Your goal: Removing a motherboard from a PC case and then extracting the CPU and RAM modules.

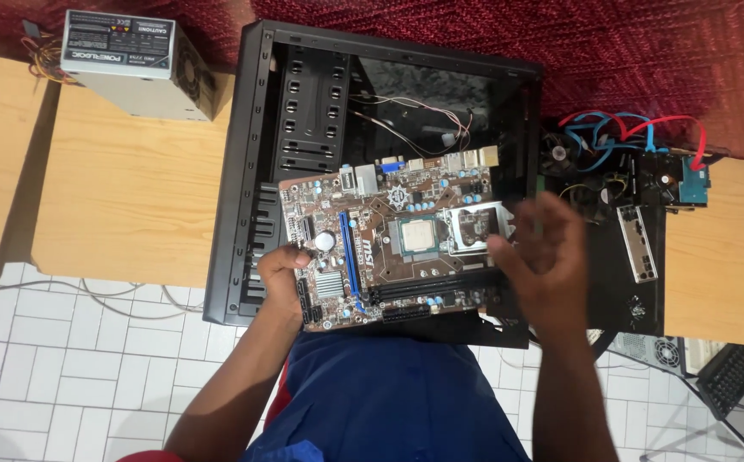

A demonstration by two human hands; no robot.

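Observation:
A brown motherboard (389,239) with a processor in its open socket hovers over an open black computer case (244,171). My left hand (282,274) grips the board at its near left edge. My right hand (539,257) is blurred, fingers spread, just off the board's right edge, holding nothing. Thin loose wires (406,115) lie inside the case.
A grey power supply box (137,64) stands on the wooden table (124,188) at the far left. Right of the case lie a cooler fan (560,158), red and blue cables (637,128), a metal port shield (637,244) and a drive (693,184). White tiled floor is below.

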